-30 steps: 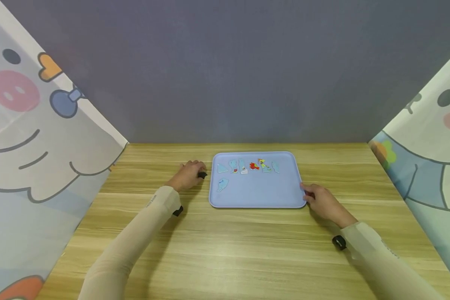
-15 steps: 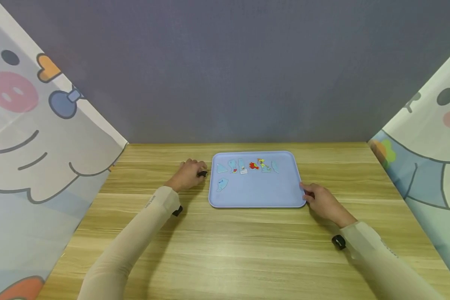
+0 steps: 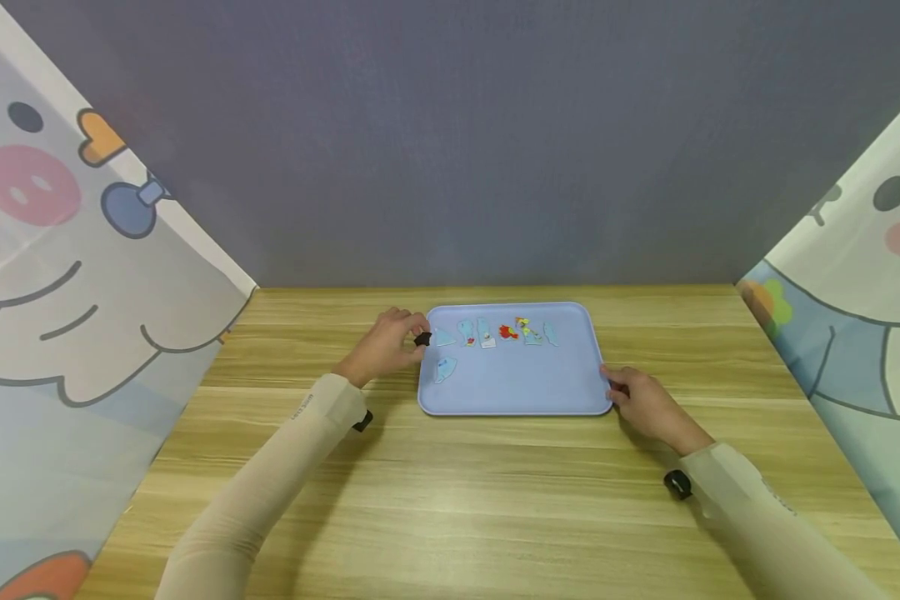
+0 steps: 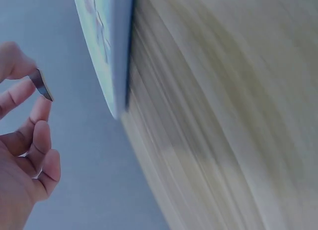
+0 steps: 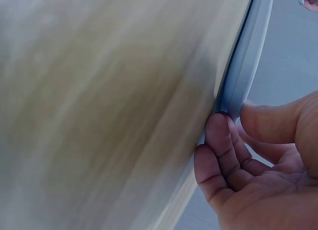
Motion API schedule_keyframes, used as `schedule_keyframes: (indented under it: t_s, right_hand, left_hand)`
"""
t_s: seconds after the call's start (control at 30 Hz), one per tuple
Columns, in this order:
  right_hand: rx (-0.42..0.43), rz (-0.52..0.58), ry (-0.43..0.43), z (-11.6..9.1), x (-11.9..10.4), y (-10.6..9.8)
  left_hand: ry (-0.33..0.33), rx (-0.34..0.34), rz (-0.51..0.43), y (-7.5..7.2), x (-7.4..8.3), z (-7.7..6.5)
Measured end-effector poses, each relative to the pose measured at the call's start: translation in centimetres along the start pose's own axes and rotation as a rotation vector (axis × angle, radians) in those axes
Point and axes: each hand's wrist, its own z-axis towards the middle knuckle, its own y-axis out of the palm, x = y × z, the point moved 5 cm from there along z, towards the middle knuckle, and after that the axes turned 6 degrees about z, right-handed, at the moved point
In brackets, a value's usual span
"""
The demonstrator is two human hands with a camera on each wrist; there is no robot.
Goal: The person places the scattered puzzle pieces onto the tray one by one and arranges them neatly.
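My left hand (image 3: 385, 343) pinches a small flat black-faced piece (image 3: 422, 339) between thumb and fingertips, at the left rim of the pale blue tray (image 3: 517, 385). In the left wrist view the same dark piece (image 4: 41, 84) shows edge-on, raised off the table. My right hand (image 3: 645, 404) grips the tray's right edge near its front corner, thumb on the rim and fingers below, as the right wrist view shows. Several cut-out picture pieces lie in the tray: a light blue triangle (image 3: 443, 337), a red one (image 3: 507, 332), a yellow-and-blue one (image 3: 528, 333) and a light blue one (image 3: 446, 369) below the row.
The tray lies on a wood-grain table (image 3: 450, 500), toward its back edge. A grey wall (image 3: 450, 150) rises behind, and cartoon-printed panels stand at left and right. Black wrist straps (image 3: 677, 484) show at both sleeves.
My left hand has moved right and slightly away, bringing the black-faced piece from beside the tray up to its left rim. The right hand and tray have stayed put.
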Motion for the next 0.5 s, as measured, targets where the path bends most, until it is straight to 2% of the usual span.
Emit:
schedule_keyframes:
  t_s: [0.23, 0.33, 0.5]
  right_hand:
    - [-0.001, -0.002, 0.014, 0.0, 0.0, -0.1]
    - [-0.003, -0.002, 0.010, 0.0, -0.1, -0.1]
    - [0.001, -0.004, 0.008, 0.0, -0.2, -0.1]
  left_hand:
    - [0.126, 0.008, 0.006, 0.4, 2.4, 1.0]
    - [0.136, -0.017, -0.001, 0.8, 3.2, 1.5]
    - [0.130, -0.104, -0.022, 2.3, 4.5, 2.3]
